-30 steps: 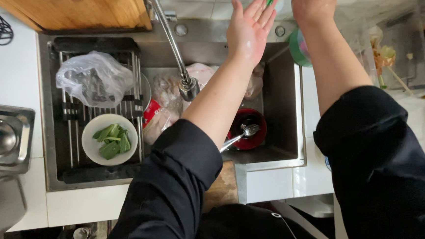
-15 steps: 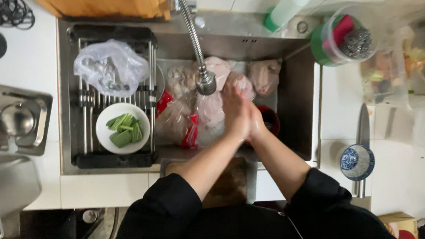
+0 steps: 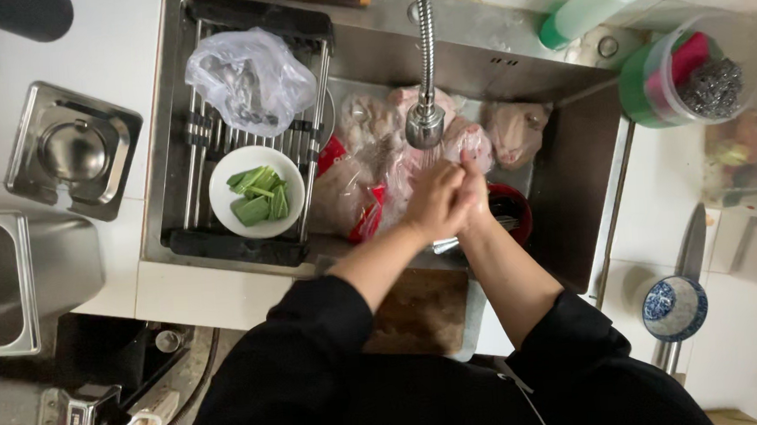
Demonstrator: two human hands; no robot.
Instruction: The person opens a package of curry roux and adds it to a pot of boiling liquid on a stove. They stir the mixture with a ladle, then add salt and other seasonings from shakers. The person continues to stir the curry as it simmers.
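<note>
My left hand (image 3: 430,202) and my right hand (image 3: 474,193) are pressed together under the faucet head (image 3: 426,124) over the steel sink (image 3: 574,183). Water runs down onto them. Neither hand holds anything. Below and behind my hands lie several clear bags of raw meat (image 3: 367,165). A red bowl (image 3: 512,215) sits just to the right of my hands in the sink.
A wire rack (image 3: 199,140) spans the sink's left half with a white plate of green vegetable pieces (image 3: 256,194) and a crumpled plastic bag (image 3: 248,76). A green soap bottle (image 3: 589,7), a tub with scourers (image 3: 681,80), a blue patterned bowl (image 3: 673,308) and a knife (image 3: 692,250) lie on the right.
My hands came down from the soap bottle at the back right and joined under the faucet. They now rub together in the running water.
</note>
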